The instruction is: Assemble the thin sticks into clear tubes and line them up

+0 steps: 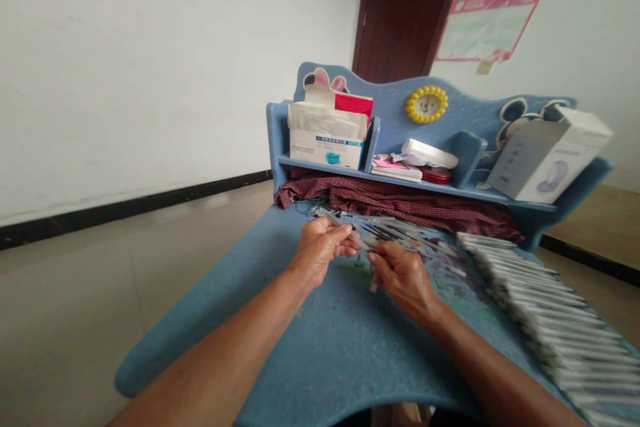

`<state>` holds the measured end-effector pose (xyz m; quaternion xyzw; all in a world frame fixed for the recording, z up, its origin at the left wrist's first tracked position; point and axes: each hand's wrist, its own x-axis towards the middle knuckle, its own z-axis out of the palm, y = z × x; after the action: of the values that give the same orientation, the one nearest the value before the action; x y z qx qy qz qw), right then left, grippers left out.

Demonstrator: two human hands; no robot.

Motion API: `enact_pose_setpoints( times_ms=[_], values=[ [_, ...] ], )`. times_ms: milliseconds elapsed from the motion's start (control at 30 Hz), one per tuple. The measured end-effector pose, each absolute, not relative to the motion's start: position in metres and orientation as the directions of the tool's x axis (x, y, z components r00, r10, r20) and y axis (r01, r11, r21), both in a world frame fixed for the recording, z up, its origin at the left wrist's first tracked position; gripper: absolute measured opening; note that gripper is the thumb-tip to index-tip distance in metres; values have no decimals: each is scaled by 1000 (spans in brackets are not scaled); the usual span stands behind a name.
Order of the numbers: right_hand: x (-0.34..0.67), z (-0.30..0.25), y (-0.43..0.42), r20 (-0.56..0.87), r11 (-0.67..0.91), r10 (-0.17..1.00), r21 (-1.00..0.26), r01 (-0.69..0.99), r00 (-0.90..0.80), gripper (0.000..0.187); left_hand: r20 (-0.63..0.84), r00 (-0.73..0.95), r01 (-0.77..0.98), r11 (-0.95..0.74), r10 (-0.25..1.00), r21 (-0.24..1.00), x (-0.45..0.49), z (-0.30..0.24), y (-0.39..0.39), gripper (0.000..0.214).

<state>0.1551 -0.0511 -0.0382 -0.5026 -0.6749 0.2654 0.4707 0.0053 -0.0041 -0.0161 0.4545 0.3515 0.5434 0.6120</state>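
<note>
- Being thin and blurred, the slim stick could not be made out in kind; it was held just in front of the checked cloth, above the desk top.
- The left hand was closed on the stick, its fingers folded tight around it.
- The right hand was curled narrow at the stick's near end; whether anything was pinched could not be told, the fingertips being hard to read.
- A loose heap of like sticks was spread at the cloth's front edge, partly hidden by both hands.
- Rows of white strips were laid to the right of the cloth and were cut off at the frame's corner.
- The blue desk was seen beneath the cloth; its shelf, above the cloth, was loaded with a mask box and a white carton.
- Behind the cloth, a white wall, a dark door and a pink poster were shown; a pale tiled floor was seen to its left.
</note>
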Motion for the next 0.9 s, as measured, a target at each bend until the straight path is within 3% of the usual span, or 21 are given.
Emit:
enact_pose_setpoints(
  times_ms=[67,167,233,333,467,533,633,700,900],
  values=[
    [154,-37,-52,348,340,936,-852,398,-53,27,73,173,-349,-8,982,937,5,-16,-3,7],
    [151,-34,-53,86,100,989,-988,120,-118,31,92,195,-367,-15,976,930,5,-16,-3,8],
    [150,-33,-53,-1,0,986,-1000,8,-166,34,93,203,-374,-10,975,927,5,-16,-3,8],
    [153,-36,-52,134,150,983,-981,126,-126,32,84,191,-367,-8,978,930,5,-16,-4,8],
    [155,-41,-53,392,382,918,-832,403,-61,23,78,179,-350,-10,981,937,5,-16,-5,8],
    [153,-39,-54,334,333,940,-867,371,-63,28,87,196,-357,-12,977,934,5,-15,-5,8],
    [150,-36,-55,96,113,986,-987,118,-137,36,110,219,-380,-19,969,925,5,-15,-6,9],
    [151,-35,-54,39,48,984,-998,43,-175,37,115,219,-391,-21,969,920,4,-15,-5,9],
    [155,-40,-52,358,348,933,-879,327,-32,26,99,195,-379,-18,976,925,5,-17,-4,10]
  ],
)
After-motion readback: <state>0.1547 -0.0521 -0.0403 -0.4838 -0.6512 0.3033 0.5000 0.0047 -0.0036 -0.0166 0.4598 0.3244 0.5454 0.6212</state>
